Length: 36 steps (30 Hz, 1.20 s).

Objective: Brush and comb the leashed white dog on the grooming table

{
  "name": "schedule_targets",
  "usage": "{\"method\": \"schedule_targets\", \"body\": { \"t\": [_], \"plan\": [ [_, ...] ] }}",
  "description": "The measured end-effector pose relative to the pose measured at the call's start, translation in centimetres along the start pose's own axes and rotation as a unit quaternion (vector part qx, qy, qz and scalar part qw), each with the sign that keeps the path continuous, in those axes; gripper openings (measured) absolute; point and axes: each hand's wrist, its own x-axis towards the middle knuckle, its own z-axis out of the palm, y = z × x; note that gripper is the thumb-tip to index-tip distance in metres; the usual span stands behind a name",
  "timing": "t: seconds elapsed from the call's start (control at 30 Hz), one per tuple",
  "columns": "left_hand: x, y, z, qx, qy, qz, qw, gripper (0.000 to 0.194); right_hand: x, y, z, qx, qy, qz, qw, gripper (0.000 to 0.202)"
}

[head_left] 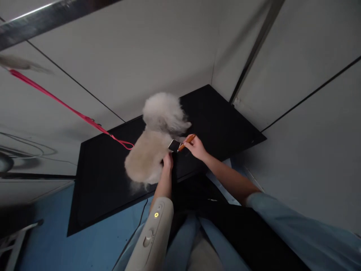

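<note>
A fluffy dog (149, 150), cream on the back and white on the head, is on a black table (214, 124), facing away from me. My right hand (196, 147) is closed round the orange wooden handle of a slicker brush (175, 145). The brush's dark, square head touches or nearly touches the fur at the dog's right side. Just below the brush head, my left hand (168, 161) is against the same side of the dog. Its fingers look curled in, and what they grip is hidden by hand and fur.
A pink leash (67, 107) runs from the upper left to the dog's back. A pale dryer-like device (155, 229) with a lit yellow button rises in front of my chest, over my left forearm. Grey wall panels (158, 49) stand behind the table, and a metal bar (50, 19) crosses the upper left.
</note>
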Motion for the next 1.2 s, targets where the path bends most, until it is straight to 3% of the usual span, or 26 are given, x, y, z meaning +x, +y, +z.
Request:
{"method": "schedule_targets", "body": {
  "t": [0.03,0.13,0.23,0.33,0.43,0.53,0.63,0.77,0.83,0.9,0.97,1.0,1.1,1.2],
  "plan": [
    [1.2,0.8,1.4,-0.032,-0.02,-0.012,0.999,0.028,0.0,1.0,-0.4,-0.005,0.018,0.037,0.999,0.029],
    [4.1,3.1,4.8,-0.189,-0.082,-0.08,0.975,0.033,-0.9,3.7,-3.1,-0.051,0.161,0.13,0.977,0.032],
    [5.1,5.0,6.1,-0.222,-0.12,-0.116,0.961,0.036,-3.7,5.3,-7.0,-0.064,0.176,0.182,0.965,0.035],
    [4.2,5.8,4.4,-0.163,-0.132,-0.092,0.973,0.038,-6.5,5.4,-9.7,-0.064,0.156,0.199,0.965,0.04],
    [1.8,5.9,0.5,-0.066,-0.13,-0.079,0.986,0.044,-7.6,4.7,-10.5,-0.066,0.132,0.227,0.963,0.043],
    [-1.4,5.7,-4.5,-0.008,-0.149,-0.115,0.982,0.058,-8.2,3.6,-9.9,-0.066,0.019,0.274,0.959,0.041],
    [-4.5,5.7,-9.0,-0.007,-0.148,-0.162,0.976,0.066,-10.0,1.9,-8.0,-0.016,-0.166,0.297,0.94,0.045],
    [-7.5,6.5,-12.5,-0.022,-0.102,-0.165,0.981,0.062,-12.6,-0.5,-3.3,0.071,-0.417,0.314,0.85,0.044],
    [-8.4,7.0,-13.3,-0.032,-0.082,-0.161,0.983,0.061,-11.9,-1.6,-0.6,0.05,-0.489,0.279,0.825,0.037],
    [-9.1,7.4,-13.7,-0.041,-0.064,-0.157,0.985,0.059,-9.4,-2.4,1.6,0.011,-0.487,0.203,0.849,0.025],
    [-9.6,7.5,-13.9,-0.038,-0.045,-0.15,0.987,0.056,-6.4,-2.8,2.8,-0.029,-0.404,0.118,0.907,0.017],
    [-9.9,7.5,-13.8,-0.033,-0.037,-0.145,0.988,0.055,-5.2,-2.9,3.0,-0.058,-0.385,0.101,0.916,0.015],
    [-10.6,7.2,-13.2,-0.031,-0.042,-0.122,0.991,0.054,-3.7,-2.9,1.8,-0.143,-0.36,0.102,0.916,0.014],
    [-11.3,6.5,-12.3,-0.045,-0.065,-0.103,0.992,0.059,-4.8,-2.8,0.2,-0.178,-0.395,0.124,0.893,0.016]
  ]
}}
